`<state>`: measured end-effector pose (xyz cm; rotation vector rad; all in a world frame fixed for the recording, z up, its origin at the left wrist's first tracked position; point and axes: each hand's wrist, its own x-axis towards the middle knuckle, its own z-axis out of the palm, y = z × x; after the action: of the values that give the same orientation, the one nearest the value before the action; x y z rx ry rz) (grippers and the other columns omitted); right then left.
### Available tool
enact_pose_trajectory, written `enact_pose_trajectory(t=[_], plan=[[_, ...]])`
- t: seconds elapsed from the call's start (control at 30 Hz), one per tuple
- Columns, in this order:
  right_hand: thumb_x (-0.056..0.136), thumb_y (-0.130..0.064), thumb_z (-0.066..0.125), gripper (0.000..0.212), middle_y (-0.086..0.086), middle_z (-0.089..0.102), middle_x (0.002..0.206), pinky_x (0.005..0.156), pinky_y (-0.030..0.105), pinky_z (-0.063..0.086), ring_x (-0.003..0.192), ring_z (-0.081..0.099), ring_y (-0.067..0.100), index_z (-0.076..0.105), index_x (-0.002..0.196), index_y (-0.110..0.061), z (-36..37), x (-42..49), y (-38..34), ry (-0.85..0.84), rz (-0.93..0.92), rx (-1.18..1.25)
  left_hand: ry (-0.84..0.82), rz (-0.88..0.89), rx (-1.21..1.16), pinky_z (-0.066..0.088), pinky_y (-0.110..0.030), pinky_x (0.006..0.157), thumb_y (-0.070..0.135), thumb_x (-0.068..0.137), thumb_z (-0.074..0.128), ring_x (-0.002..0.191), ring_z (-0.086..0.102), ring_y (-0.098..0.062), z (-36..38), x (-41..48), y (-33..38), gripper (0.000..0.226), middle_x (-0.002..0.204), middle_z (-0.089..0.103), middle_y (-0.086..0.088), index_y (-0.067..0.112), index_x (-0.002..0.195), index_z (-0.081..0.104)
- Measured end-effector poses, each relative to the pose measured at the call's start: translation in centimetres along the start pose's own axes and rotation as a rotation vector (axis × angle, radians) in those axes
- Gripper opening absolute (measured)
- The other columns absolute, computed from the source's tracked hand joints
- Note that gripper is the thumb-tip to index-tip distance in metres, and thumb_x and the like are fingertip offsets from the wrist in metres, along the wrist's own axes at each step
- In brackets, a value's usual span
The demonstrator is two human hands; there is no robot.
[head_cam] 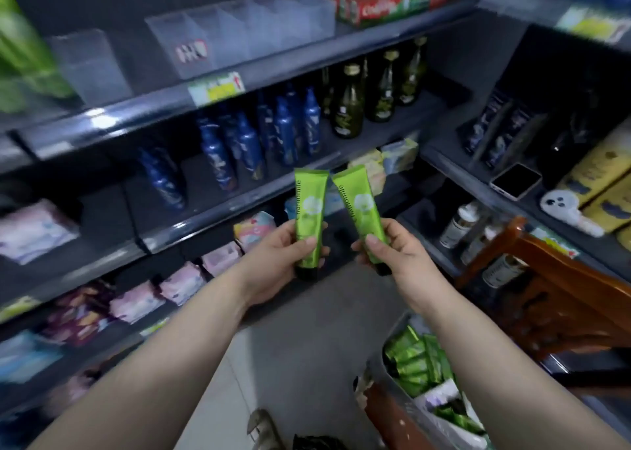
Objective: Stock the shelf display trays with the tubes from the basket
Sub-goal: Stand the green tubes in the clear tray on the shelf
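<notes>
The left hand point(285, 256) grips one green tube point(310, 215) near its dark cap end, crimped end up. The right hand point(386, 253) grips a second green tube point(361, 210) the same way, tilted left so the two tops nearly meet. Both are held up in front of the shelves. The basket point(382, 357) sits near right on the floor, with more green tubes point(418, 361) inside. Clear display trays point(239, 33) stand on the far upper shelf point(136, 108).

One view only, head-worn, wide-angle. Looks forward and down along both forearms. Left hand point(280, 258) and right hand point(397, 255), gripping left tube point(310, 207) and right tube point(360, 210), sit mid-frame, close. Faces shelves point(273, 67) meeting in a corner; lines bow at edges. Basket point(382, 378) low right, floor point(307, 347) beneath.
</notes>
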<state>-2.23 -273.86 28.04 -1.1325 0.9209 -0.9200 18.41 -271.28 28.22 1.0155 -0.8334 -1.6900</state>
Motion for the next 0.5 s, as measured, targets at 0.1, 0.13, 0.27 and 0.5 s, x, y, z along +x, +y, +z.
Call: enact_pose_trajectory(t=[0.1, 0.13, 0.27, 0.5], plan=[[0.09, -0.013, 0.06, 0.015, -0.002, 0.071, 0.088, 0.087, 0.032, 0.049, 0.086, 0.064, 0.017, 0.061, 0.102, -0.02, 3.9, 2.4, -0.9, -0.048, -0.038, 0.018, 0.092, 0.133, 0.167, 0.05, -0.031, 0.079, 0.007, 0.083, 0.057, 0.084, 0.061, -0.019, -3.1, -1.4, 3.9, 0.023, 0.088, 0.062, -0.005, 0.015, 0.104, 0.059], [0.09, -0.011, 0.059, 0.017, -0.002, 0.072, 0.09, 0.09, 0.034, 0.048, 0.089, 0.064, 0.017, 0.062, 0.102, -0.022, 5.3, 3.2, -1.2, -0.059, -0.053, 0.016, 0.119, 0.175, 0.23, 0.049, -0.03, 0.077, 0.003, 0.085, 0.057, 0.084, 0.058, -0.02, -4.2, -1.8, 5.2, 0.021, 0.088, 0.062, -0.006, 0.016, 0.101, 0.06], [0.085, -0.016, 0.061, 0.025, -0.004, 0.072, 0.094, 0.077, 0.02, 0.05, 0.087, 0.066, 0.011, 0.061, 0.108, -0.027, 11.1, 6.0, -3.6, -0.132, -0.13, -0.015, 0.174, 0.307, 0.432, 0.054, -0.028, 0.073, -0.001, 0.085, 0.062, 0.081, 0.064, -0.012, -8.5, -3.9, 10.6, 0.027, 0.086, 0.069, 0.004, 0.019, 0.103, 0.061], [0.085, -0.011, 0.063, 0.02, 0.0, 0.071, 0.093, 0.078, 0.029, 0.053, 0.089, 0.066, 0.016, 0.068, 0.095, -0.028, 20.8, 10.8, -8.3, -0.285, -0.268, -0.002, 0.267, 0.478, 0.585, 0.049, -0.044, 0.091, 0.002, 0.087, 0.062, 0.091, 0.061, -0.019, -13.5, -7.7, 18.9, 0.024, 0.099, 0.066, -0.007, 0.015, 0.107, 0.06]])
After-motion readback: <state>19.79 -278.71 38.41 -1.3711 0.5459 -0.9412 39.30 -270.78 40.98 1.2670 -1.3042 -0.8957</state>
